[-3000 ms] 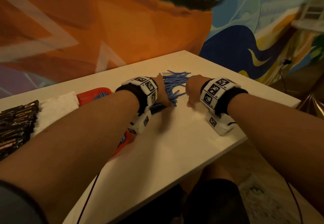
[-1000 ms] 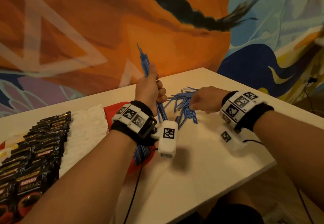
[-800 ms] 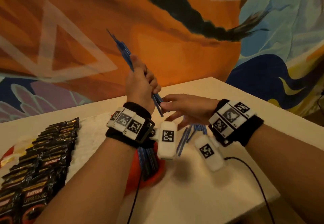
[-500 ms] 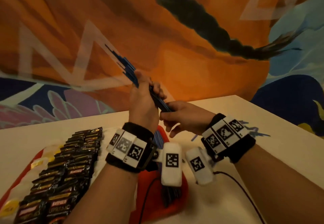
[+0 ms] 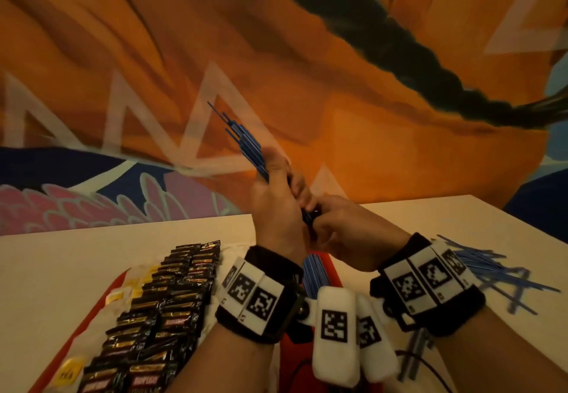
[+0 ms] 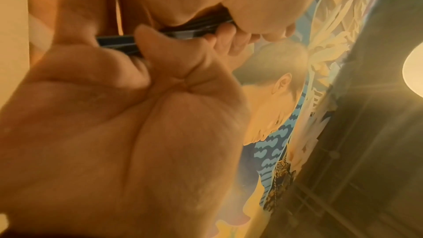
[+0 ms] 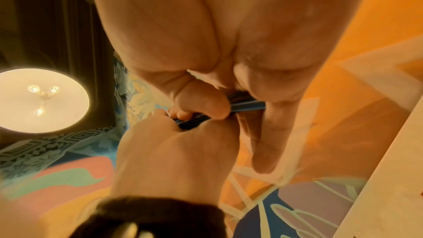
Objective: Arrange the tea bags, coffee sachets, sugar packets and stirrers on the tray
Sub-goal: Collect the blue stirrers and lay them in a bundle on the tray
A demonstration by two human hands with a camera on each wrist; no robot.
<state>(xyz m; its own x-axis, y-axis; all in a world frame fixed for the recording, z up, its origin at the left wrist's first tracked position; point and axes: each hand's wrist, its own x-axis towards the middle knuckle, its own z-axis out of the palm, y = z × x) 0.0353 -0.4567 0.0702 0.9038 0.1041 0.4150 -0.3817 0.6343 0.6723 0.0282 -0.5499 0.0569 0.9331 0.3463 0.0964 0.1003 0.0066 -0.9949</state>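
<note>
Gripping stirrers (image 5: 246, 143), both hands raised

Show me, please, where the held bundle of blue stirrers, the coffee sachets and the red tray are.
bundle of blue stirrers (image 5: 246, 142): head view, the shafts fanning out above the hands.
coffee sachets (image 5: 172, 297): head view, middle of the black rows.
red tray (image 5: 92, 316): head view, its bare left rim.

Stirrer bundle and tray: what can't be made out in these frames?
- Stirrer bundle: its middle is hidden inside the left hand; the count is too fine to tell.
- Bundle's lower end: covered by the right hand in the head view.
- Red tray: its right part is blocked by both wrists; its near edge is cut off.
- Loose stirrers on the table: blurred, partly behind the right wristband.
</note>
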